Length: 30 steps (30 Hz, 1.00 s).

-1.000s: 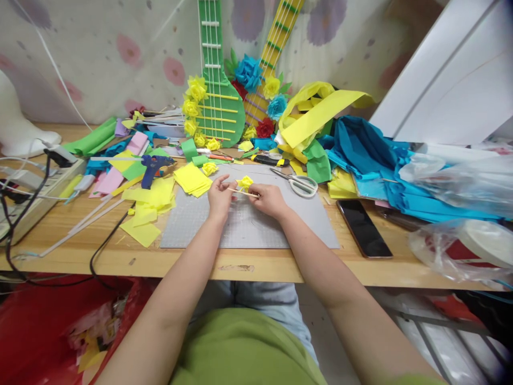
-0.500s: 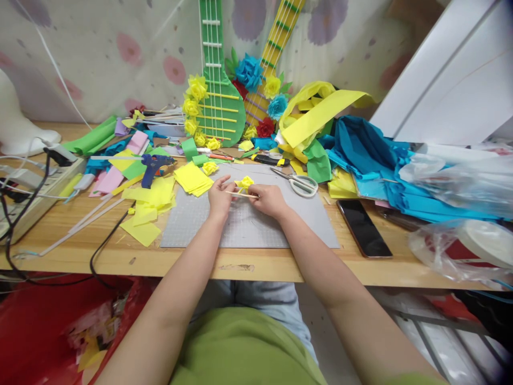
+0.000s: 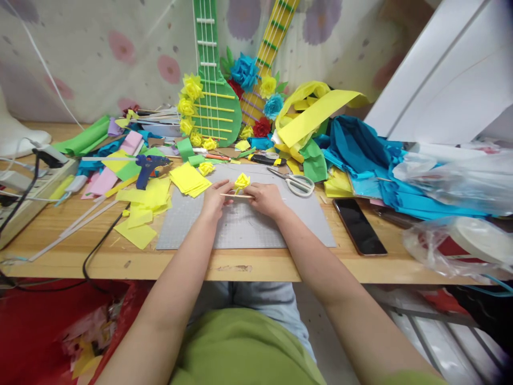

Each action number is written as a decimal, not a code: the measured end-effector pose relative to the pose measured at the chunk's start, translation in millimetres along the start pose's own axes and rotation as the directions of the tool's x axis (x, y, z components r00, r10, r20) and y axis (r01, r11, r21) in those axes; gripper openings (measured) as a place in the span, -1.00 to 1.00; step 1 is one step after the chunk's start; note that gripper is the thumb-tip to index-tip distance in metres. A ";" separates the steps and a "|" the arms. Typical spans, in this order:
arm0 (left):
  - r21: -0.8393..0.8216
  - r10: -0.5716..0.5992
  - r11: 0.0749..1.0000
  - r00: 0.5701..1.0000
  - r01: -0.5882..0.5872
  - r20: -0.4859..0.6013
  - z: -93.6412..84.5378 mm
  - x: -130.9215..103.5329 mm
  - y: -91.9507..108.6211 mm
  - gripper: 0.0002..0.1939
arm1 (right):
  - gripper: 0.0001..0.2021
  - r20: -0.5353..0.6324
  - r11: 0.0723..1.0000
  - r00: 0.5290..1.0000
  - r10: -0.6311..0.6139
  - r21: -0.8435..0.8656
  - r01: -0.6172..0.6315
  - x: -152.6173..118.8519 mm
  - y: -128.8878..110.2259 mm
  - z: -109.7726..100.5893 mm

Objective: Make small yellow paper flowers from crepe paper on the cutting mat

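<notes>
1. The right hand (image 3: pixel 265 198) has its grip closed on one end of a thin wooden stick (image 3: pixel 237 195), which lies nearly level and reaches across toward the left hand.
2. The left hand (image 3: pixel 217 199) is at the stick's other end, fingers curved inward; whether its grip is clamped on anything, I cannot tell.
3. A yellow paper flower (image 3: pixel 242 183) sits between the two hands, just beyond the stick and over the grey cutting mat (image 3: pixel 240 230).
4. The mat lies flat on the wooden counter (image 3: pixel 344 264), close to its front edge.
5. Left of the left hand is a stack of yellow paper squares (image 3: pixel 189 179), with a small yellow flower (image 3: pixel 206 168) just beside its far corner.
6. A blue glue gun (image 3: pixel 147 170) lies farther left, near loose yellow sheets (image 3: pixel 138 233).
7. Scissors (image 3: pixel 289 178) with pale handles rest beyond the right hand, partly on the mat; a dark phone (image 3: pixel 359 226) lies right of the mat.
8. At the back stands a green paper instrument (image 3: pixel 224 109), edged with yellow flowers.
</notes>
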<state>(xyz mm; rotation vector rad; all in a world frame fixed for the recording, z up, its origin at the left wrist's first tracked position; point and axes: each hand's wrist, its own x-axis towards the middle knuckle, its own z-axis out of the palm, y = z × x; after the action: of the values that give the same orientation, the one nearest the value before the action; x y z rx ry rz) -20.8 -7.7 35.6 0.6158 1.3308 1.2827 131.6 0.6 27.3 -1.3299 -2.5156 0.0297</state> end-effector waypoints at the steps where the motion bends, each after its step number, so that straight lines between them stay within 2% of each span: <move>1: -0.007 -0.034 0.999 0.999 0.034 0.035 -1.0 0.1 1.3 -0.68 | -0.81 0.003 1.000 1.000 -0.003 -0.007 0.003 -0.1 -0.2 -0.2; 4: -0.015 -0.080 0.997 0.993 0.082 0.087 -3.1 2.1 2.2 -0.73 | -0.81 0.001 1.000 1.000 -0.013 -0.021 0.013 -0.5 -0.4 -0.4; 12: -0.086 -0.042 0.995 0.999 0.042 0.000 2.1 5.6 -4.6 -0.55 | -0.80 -0.030 0.999 0.998 0.052 0.008 -0.052 0.2 1.9 3.9; 16: -0.138 0.009 0.990 1.000 -0.011 -0.014 5.1 2.5 -6.3 -0.48 | -0.79 -0.071 0.987 0.985 0.159 0.049 -0.155 1.3 2.8 5.3; 19: -0.145 0.101 0.983 0.992 -0.111 -0.076 6.3 0.6 -8.0 -0.50 | -0.60 -0.044 0.956 0.958 0.283 0.088 -0.278 2.2 0.2 2.9; 21: -0.140 0.139 0.978 0.984 -0.154 -0.112 6.7 0.1 -9.2 -0.50 | -0.50 -0.009 0.944 0.948 0.317 0.095 -0.315 2.7 -2.7 0.6; 26: -0.154 0.166 0.971 0.981 -0.181 -0.103 6.3 1.6 -11.1 -0.47 | -0.53 0.015 0.956 0.956 0.294 0.009 -0.294 3.5 -8.2 -0.5; 30: -0.209 0.112 0.970 0.992 -0.121 -0.056 4.4 2.8 -9.2 -0.49 | -0.58 0.000 0.977 0.977 0.211 -0.006 -0.211 3.8 -5.1 2.1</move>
<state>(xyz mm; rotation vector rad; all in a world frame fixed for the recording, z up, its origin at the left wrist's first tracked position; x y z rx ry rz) -14.4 -6.2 27.2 0.5247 1.1870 1.5194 124.9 1.0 27.0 -1.5939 -2.3654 0.0682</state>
